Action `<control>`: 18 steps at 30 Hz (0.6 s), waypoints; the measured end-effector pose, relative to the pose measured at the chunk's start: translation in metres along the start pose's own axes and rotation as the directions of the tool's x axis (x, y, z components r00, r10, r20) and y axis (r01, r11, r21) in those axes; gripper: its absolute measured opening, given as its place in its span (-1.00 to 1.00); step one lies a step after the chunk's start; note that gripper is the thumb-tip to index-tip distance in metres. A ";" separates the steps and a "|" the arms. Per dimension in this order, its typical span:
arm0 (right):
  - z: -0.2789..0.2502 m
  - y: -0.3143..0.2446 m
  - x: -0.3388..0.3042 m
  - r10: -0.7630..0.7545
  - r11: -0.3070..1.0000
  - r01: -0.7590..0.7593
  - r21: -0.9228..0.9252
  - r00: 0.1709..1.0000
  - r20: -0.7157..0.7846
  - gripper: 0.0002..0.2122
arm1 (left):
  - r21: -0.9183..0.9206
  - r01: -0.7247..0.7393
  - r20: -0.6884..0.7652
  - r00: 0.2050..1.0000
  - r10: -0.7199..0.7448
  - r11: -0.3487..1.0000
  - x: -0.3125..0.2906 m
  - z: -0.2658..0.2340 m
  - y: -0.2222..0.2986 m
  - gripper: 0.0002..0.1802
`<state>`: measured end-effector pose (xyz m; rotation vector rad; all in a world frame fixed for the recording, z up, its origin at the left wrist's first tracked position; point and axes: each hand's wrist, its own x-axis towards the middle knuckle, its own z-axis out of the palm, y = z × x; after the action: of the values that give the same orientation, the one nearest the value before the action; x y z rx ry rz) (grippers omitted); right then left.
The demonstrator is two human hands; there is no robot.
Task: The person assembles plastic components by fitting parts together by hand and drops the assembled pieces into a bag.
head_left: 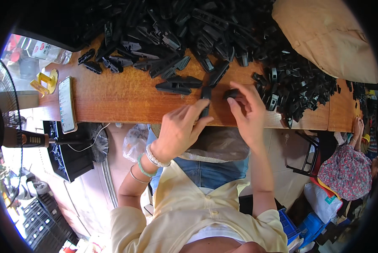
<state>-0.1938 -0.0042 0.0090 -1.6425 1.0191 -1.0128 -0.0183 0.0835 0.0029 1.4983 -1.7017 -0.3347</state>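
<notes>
Over the front edge of the wooden table, my left hand (pixel 178 128) pinches a long, narrow black plastic part (pixel 205 93) between thumb and fingers. A little to its right, my right hand (pixel 250 111) is closed on a small black plastic piece (pixel 230 94) held at the thumb and fingertips. The two held parts are apart. Just beyond my left hand lie a pair of long black plastic parts (pixel 178 84), and another black part (pixel 218 74) leans out from the large heap (pixel 172 38) behind. Fine details of the held pieces are too dark to make out.
To the right, smaller black pieces (pixel 298 90) pile up beside a tan sack (pixel 324 38). A phone (pixel 66 105) and a yellow stand (pixel 45 83) are at the table's left, near a fan (pixel 5 130). Another person (pixel 347 170) sits at the far right.
</notes>
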 end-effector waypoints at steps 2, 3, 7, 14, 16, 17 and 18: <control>-0.006 0.003 -0.007 -0.138 0.969 0.141 -0.202 0.990 0.031 -0.72 | 0.080 0.015 0.143 0.989 -0.026 0.997 0.006 -0.007 0.007 -0.59; -0.012 0.004 -0.012 -0.173 0.917 0.177 -0.357 0.984 0.042 -0.72 | 0.180 -0.084 0.084 0.994 0.070 0.980 0.015 -0.008 0.005 -0.59; -0.018 -0.003 -0.027 -0.012 0.913 0.009 -0.408 1.000 -0.004 -0.73 | 0.096 -0.107 0.098 0.990 0.097 0.990 0.024 -0.005 -0.001 -0.66; -0.027 -0.003 -0.031 0.009 0.965 0.016 -0.262 0.996 0.091 -0.72 | -0.085 -0.060 0.143 0.987 0.072 0.995 0.031 0.005 -0.006 -0.74; -0.029 -0.001 -0.026 -0.017 0.965 0.049 -0.257 0.992 0.126 -0.72 | -0.117 -0.019 0.156 0.987 0.037 0.993 0.031 0.005 -0.008 -0.74; -0.029 -0.001 -0.024 -0.044 0.964 0.084 -0.251 0.986 0.159 -0.72 | -0.139 -0.019 0.147 0.988 0.040 0.990 0.029 0.006 -0.009 -0.73; -0.028 -0.002 -0.021 -0.045 0.964 0.084 -0.251 0.986 0.160 -0.72 | -0.161 -0.020 0.138 0.990 0.043 0.987 0.029 0.006 -0.011 -0.73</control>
<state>-0.2268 0.0082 0.0136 -1.9450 1.0316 -0.8067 -0.0138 0.0524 0.0036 1.3559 -1.7623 -0.5582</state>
